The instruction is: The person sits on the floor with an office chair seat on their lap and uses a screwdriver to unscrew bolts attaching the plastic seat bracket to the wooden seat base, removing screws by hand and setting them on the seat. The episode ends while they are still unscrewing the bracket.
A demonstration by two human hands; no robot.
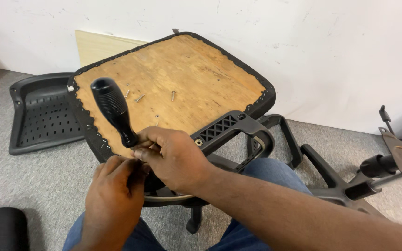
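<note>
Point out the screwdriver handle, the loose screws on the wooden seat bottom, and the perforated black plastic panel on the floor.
screwdriver handle [112,109], head view, ribbed middle of the grip.
loose screws [139,98], head view, shank of one screw.
perforated black plastic panel [43,114], head view, its slotted centre.

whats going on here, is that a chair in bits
A person sits with an upturned chair seat propped against their knees, its bare wooden underside facing up. The right hand grips a black-handled screwdriver near the seat's front edge, and the left hand steadies at its tip. Loose screws lie on the wood. A black armrest, a backrest shell and the chair base lie around.
</note>
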